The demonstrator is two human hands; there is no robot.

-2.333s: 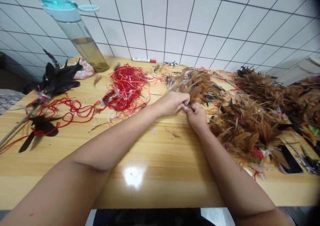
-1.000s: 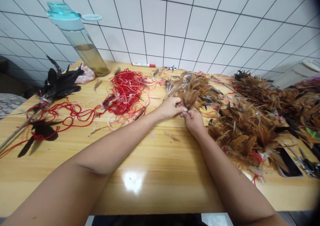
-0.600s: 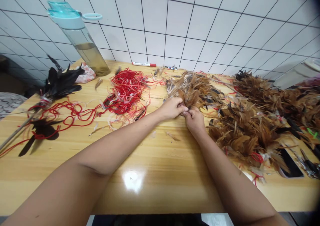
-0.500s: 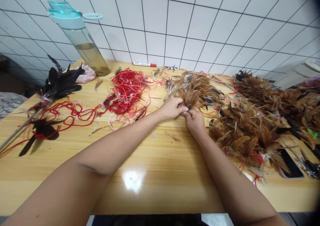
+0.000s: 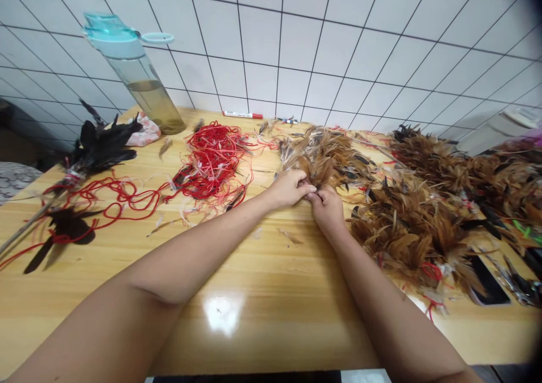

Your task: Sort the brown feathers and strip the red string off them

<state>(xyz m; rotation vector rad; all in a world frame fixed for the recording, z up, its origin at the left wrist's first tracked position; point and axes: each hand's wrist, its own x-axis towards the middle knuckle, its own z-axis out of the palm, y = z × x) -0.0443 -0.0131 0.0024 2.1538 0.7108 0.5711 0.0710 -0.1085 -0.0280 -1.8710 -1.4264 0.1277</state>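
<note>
The feathers (image 5: 322, 154) are brown with black touches, the plume (image 5: 104, 146) black, the cord (image 5: 212, 160) red, the marker (image 5: 241, 114) white and red, the lid (image 5: 116, 39) turquoise, the wall (image 5: 298, 39) white with a dark grid, the worktop (image 5: 271, 315) yellowish, wood-grained.

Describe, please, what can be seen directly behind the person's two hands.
Behind the left hand and right hand spread brown feathers, with the tiled wall beyond. The base of the nearest tuft, apparently within their pinch, is covered by the hands.
</note>
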